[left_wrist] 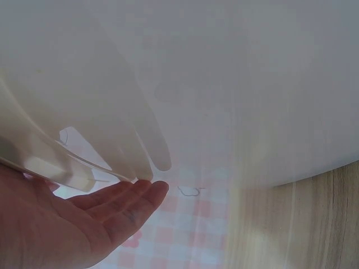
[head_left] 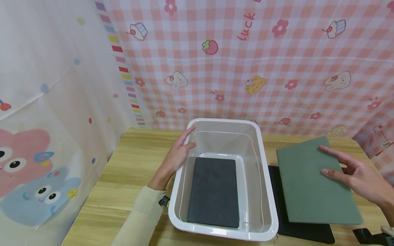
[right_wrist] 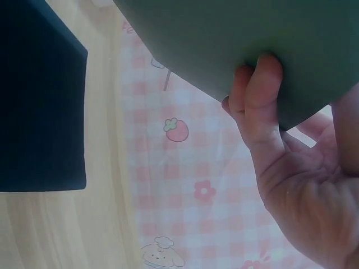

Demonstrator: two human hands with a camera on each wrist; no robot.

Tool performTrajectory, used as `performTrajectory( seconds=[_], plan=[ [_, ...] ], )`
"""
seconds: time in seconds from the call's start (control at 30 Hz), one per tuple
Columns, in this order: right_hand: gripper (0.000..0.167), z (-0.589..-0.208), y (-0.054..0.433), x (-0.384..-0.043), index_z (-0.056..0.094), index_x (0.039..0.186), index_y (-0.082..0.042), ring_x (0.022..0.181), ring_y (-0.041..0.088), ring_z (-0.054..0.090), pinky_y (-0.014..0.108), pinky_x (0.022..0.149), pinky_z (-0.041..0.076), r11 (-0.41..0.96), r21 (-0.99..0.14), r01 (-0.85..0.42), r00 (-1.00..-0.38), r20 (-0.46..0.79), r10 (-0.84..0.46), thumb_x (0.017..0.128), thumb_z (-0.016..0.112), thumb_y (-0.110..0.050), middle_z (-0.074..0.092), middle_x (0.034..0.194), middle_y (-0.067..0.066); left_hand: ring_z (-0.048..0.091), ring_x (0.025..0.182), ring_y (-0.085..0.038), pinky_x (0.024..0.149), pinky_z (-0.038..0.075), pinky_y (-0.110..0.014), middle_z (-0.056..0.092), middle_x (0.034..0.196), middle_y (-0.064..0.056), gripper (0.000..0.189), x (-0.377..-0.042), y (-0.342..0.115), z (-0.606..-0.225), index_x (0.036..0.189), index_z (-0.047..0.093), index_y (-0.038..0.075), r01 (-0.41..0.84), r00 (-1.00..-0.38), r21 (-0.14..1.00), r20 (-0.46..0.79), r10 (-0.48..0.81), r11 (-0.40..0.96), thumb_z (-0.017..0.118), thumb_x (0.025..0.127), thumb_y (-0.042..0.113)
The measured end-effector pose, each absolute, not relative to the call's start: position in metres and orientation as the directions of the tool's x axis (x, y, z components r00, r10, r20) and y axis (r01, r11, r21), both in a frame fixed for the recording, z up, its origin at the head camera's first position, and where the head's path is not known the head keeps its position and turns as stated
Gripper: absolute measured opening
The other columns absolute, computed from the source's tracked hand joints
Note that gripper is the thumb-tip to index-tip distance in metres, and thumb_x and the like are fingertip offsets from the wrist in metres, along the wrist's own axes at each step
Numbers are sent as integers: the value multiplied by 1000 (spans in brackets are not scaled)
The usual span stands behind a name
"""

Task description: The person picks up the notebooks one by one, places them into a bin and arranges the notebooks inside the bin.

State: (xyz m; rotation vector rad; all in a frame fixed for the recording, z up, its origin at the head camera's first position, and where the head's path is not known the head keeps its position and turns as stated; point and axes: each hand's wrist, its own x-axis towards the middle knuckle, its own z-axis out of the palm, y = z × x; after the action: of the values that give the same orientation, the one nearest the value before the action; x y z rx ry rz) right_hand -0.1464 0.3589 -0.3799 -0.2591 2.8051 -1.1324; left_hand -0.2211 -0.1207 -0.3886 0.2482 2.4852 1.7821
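Note:
My left hand (head_left: 176,155) holds the left rim of a white plastic bin (head_left: 220,234), thumb over the rim; in the left wrist view the fingers (left_wrist: 137,207) lie against its outer wall. Inside the bin a dark grey rectangular board (head_left: 213,191) lies flat on the floor. My right hand (head_left: 360,174) grips a green rectangular board (head_left: 314,191) at its right edge, thumb on top. In the right wrist view, several fingers (right_wrist: 263,89) curl under that board. The green board is tilted above a black board (head_left: 301,230), covering much of it.
The bin stands on a wood-grain table (head_left: 129,171). Behind it hangs a pink checked cloth (head_left: 221,68) with cartoon prints, and a white printed cloth (head_left: 61,102) hangs at the left. The black board lies on the table to the right of the bin.

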Motion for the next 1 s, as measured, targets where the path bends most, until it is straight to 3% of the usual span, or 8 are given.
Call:
performTrajectory(
  seconds=[0.17,0.33,0.57,0.63,0.7,0.8,0.9,1.0],
  plan=[
    [74,-376,360,-147,18,160,-13,77,6,69,25,60,51,716,-683,-144,-981,3,-194,99,61,-17,2,160,33,33,142,-23,117,25,-48,30,160,0,56,-221,-120,-388,152,39,27,96,-983,947,42,179,307,50,98,20],
    [74,-372,360,-146,18,160,-18,67,9,65,25,58,48,720,-678,-147,-982,13,-188,99,60,-19,1,161,31,32,144,-25,117,24,-50,29,161,-2,57,-221,-120,-388,153,38,25,106,-981,949,51,187,298,51,98,21],
    [73,-370,358,-146,21,159,-17,43,12,39,22,56,36,745,-644,-174,-983,66,-172,99,61,-17,10,160,32,31,144,-23,117,24,-49,30,160,-1,56,-220,-121,-388,153,39,25,103,-982,949,49,184,298,51,98,23],
    [73,-370,358,-147,22,159,-17,45,7,39,22,55,36,751,-638,-167,-985,77,-154,98,62,-17,12,160,31,31,143,-23,117,24,-49,30,160,-1,56,-220,-121,-389,153,39,26,100,-982,950,46,183,297,51,98,23],
    [72,-370,360,-148,24,159,-17,55,1,49,22,55,36,751,-638,-171,-985,92,-146,98,62,-15,14,160,31,32,143,-24,117,25,-49,30,160,-1,56,-220,-120,-389,153,39,25,99,-982,950,45,184,297,50,98,22],
    [72,-371,362,-149,23,159,-20,70,-4,58,22,56,45,738,-657,-154,-988,82,-134,99,61,-14,10,161,28,32,143,-23,117,25,-49,30,160,0,56,-220,-120,-389,152,39,26,96,-982,950,42,182,298,51,98,23],
    [71,-372,364,-152,22,159,-23,77,0,65,31,59,56,712,-686,-149,-988,75,-134,99,59,-12,8,160,31,31,143,-22,117,24,-48,30,160,0,56,-220,-120,-388,152,39,27,94,-983,948,40,180,303,51,98,23],
    [71,-372,366,-153,22,159,-25,80,-4,64,37,60,58,699,-699,-151,-988,82,-131,100,59,-11,10,159,32,30,144,-22,117,24,-49,29,160,0,56,-220,-120,-388,153,38,27,96,-982,948,40,182,304,50,98,24]
  ],
)
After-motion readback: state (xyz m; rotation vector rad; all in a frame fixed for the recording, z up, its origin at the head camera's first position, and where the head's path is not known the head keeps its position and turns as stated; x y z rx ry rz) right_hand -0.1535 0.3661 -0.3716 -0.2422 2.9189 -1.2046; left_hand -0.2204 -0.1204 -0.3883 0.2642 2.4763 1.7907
